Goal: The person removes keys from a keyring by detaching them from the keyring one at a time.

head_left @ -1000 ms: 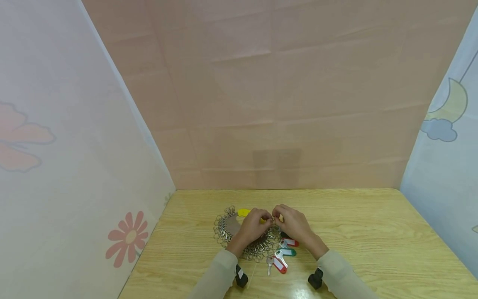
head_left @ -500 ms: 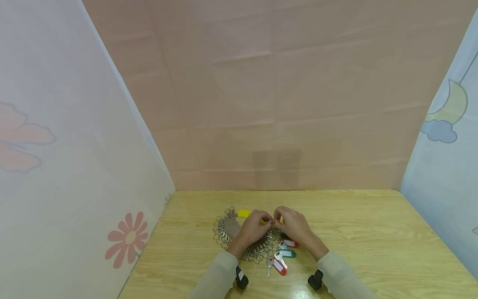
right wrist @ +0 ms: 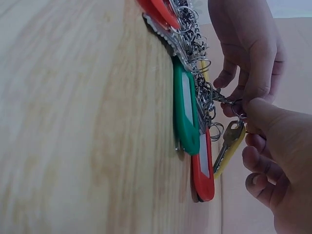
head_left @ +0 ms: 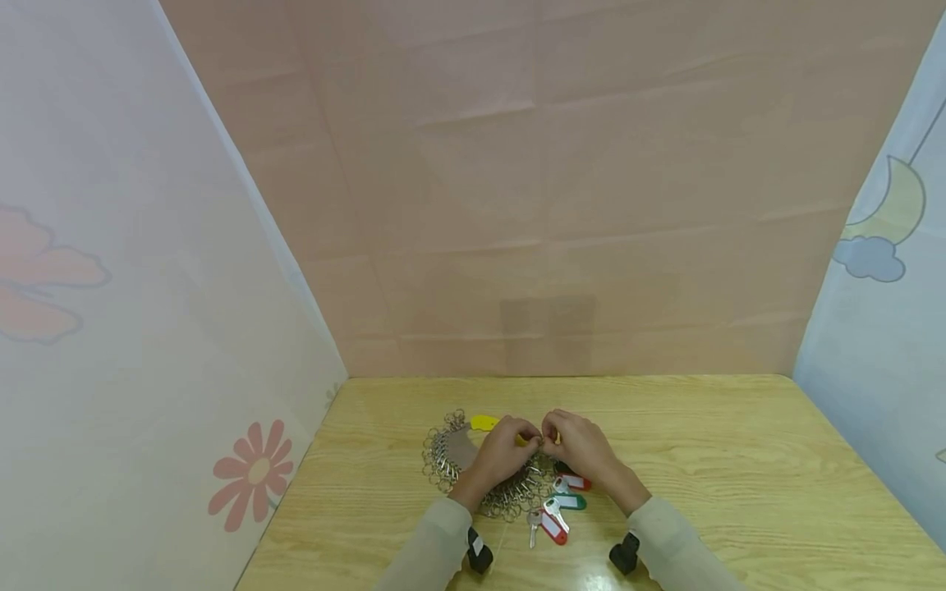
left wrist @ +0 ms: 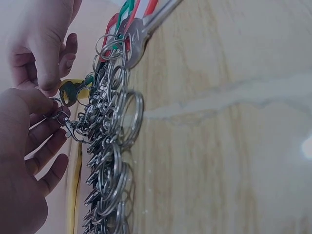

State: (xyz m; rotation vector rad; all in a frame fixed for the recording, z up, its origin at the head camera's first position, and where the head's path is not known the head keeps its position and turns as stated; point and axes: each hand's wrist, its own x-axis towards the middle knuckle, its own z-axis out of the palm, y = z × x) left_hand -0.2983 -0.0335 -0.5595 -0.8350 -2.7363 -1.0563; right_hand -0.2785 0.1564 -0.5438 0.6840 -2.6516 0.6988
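My left hand point(head_left: 502, 447) pinches a small metal split ring point(left wrist: 54, 108) joined to a clasp point(left wrist: 71, 127) at the edge of a bunch of clasps and rings. Fingertips nearly meeting it, my right hand point(head_left: 580, 443) pinches near a split ring point(right wrist: 240, 116) that carries a silver key point(right wrist: 228, 139) and a yellow tag point(right wrist: 233, 153). Fingers hide part of where the rings meet. The bunch point(head_left: 517, 492) fans around a flat grey-brown piece point(head_left: 461, 447), partly covered by my left forearm.
Silver keys point(head_left: 534, 525) with red tags point(head_left: 554, 527) and a green tag point(head_left: 569, 501) lie between my forearms at the bunch's right side. A yellow piece point(head_left: 483, 422) sits behind my left hand. Patterned sheets enclose the wooden table point(head_left: 739, 476) on the sides.
Both hands stay close together with only a slight shift of the right fingers. A bit of yellow now shows beside the right fingertips, not visible a second ago.
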